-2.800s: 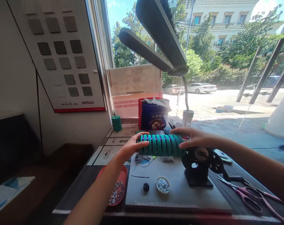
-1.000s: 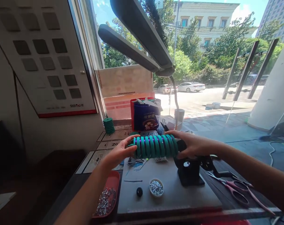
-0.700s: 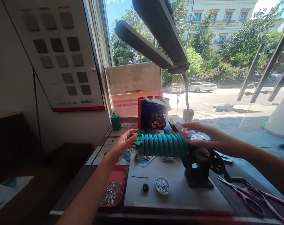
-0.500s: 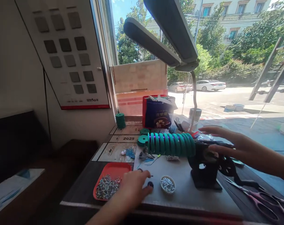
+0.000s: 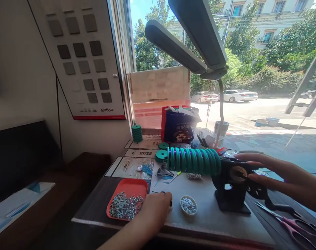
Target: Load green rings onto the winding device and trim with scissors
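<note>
My left hand (image 5: 156, 208) is low over the grey mat, right of the red tray, with its fingers drawn together around a small dark piece (image 5: 170, 202); my fingers mostly hide it. My right hand (image 5: 275, 173) grips the black winder (image 5: 234, 191) at its end, fingers over the top and thumb beside the round brown hub (image 5: 238, 173). A row of teal spools (image 5: 194, 161) with purple showing between the rims extends leftward from the winder. The red tray (image 5: 138, 187) holds many small metal pins. A small white bowl (image 5: 188, 205) of silvery beads stands between my hands.
Pink-handled scissors (image 5: 296, 227) lie at the right edge. A stack of green spools (image 5: 137, 133) and a blue-red bag (image 5: 178, 126) stand at the back by the window. A two-armed lamp (image 5: 212, 69) hangs above. Thin tools (image 5: 164, 172) lie behind the mat's middle.
My left hand's fingers have closed over the small dark round piece that showed beside the thumb. My right hand has settled lower on the winder's end. The view has shifted slightly left.
</note>
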Tool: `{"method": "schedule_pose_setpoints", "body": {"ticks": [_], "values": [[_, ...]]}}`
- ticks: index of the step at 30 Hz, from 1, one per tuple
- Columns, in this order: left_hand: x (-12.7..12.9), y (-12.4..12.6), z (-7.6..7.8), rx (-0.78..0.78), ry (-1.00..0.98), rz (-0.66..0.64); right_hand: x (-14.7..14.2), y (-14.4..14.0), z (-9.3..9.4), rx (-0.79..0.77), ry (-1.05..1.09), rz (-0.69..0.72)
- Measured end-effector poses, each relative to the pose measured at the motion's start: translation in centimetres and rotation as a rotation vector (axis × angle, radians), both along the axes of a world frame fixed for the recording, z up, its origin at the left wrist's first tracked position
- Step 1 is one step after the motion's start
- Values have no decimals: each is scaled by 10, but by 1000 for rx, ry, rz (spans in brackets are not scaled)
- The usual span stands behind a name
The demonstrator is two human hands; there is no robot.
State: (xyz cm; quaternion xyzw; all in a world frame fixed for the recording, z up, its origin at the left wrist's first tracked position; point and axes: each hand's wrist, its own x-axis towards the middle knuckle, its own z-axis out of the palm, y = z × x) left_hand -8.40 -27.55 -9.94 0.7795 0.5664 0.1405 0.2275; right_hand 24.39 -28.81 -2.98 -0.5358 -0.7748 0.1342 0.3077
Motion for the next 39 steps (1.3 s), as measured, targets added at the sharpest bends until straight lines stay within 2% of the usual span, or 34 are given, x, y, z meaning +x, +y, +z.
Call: {"method": "schedule_pose_setpoints", "body": {"ticks": [3,6,9,17,25,31,39], "values": [[-15,25,24,31,-292,42,5,1,-6,3,-7,68],[-24,55,47,-33,-570,-7,3,0,-9,78,-9,85],[-23,73,57,-68,-746,-58,2,1,-13,163,5,104],[-13,78,44,-139,-934,-69,12,9,-22,186,13,78],[-13,76,50,-164,-986,-71,14,6,-24,110,-5,75],[-12,76,49,-187,-1042,-27,24,5,-34,77,13,71],[-6,74,46,-168,-1045,-3,20,7,-38,57,65,60]]}}
